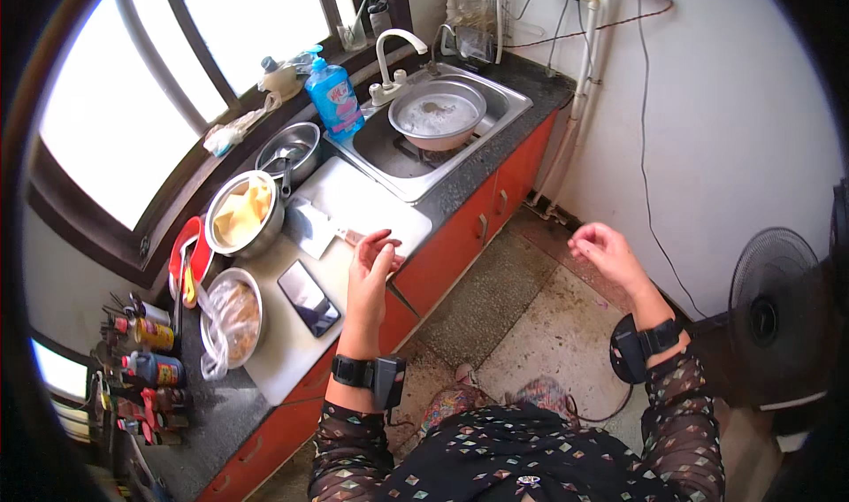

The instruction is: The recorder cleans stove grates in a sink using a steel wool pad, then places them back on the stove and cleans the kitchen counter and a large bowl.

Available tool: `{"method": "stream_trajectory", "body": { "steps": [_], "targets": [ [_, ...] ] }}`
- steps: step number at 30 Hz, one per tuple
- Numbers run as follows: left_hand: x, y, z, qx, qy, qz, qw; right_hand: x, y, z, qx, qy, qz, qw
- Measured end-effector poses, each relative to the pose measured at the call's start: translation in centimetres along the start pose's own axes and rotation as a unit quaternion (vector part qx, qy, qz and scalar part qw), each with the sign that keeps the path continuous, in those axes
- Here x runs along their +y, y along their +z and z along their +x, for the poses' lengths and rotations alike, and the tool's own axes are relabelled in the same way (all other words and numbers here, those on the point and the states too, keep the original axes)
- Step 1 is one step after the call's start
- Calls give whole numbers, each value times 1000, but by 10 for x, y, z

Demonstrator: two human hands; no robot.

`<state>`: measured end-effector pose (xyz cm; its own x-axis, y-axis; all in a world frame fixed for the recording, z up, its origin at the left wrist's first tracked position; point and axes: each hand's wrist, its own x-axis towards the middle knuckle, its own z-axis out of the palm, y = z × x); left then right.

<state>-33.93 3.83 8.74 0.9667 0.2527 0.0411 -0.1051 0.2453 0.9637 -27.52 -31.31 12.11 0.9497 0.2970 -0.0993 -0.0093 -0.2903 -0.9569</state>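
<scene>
My left hand (371,280) hovers over the counter's front edge, fingers loosely bent and thumb apart, with nothing in it. Just behind its fingertips lies a cleaver (312,228) on a white cutting board (371,193), its wooden handle partly hidden by the hand. A dark smartphone (309,297) rests on a pale board (292,363) left of that hand. Off to the right, my right hand (605,253) is raised over the floor, its fingers curled in and no object visible in it. Each wrist wears a black strap; a box is visible on the left one.
A metal basin (438,114) of cloudy water sits over the steel sink (501,130), beside a blue soap bottle (335,97). Left are a pot with yellow pieces (242,213), a bowl with a plastic bag (232,323) and several condiment bottles (156,369). A fan (773,309) stands right.
</scene>
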Motion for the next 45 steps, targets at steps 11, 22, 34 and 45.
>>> {"method": "stream_trajectory", "body": {
  "steps": [11,22,34,45],
  "targets": [
    [-36,26,229,162,-42,-67,984,44,-29,388,-83,-2,-56,995],
    [-121,-2,395,363,-120,-215,899,74,3,597,-195,73,-80,975],
    [-115,26,416,473,-8,-296,830,88,5,604,-196,5,25,980],
    [-71,102,406,345,-12,-359,867,33,-89,550,-152,32,125,980]
  ]
}}
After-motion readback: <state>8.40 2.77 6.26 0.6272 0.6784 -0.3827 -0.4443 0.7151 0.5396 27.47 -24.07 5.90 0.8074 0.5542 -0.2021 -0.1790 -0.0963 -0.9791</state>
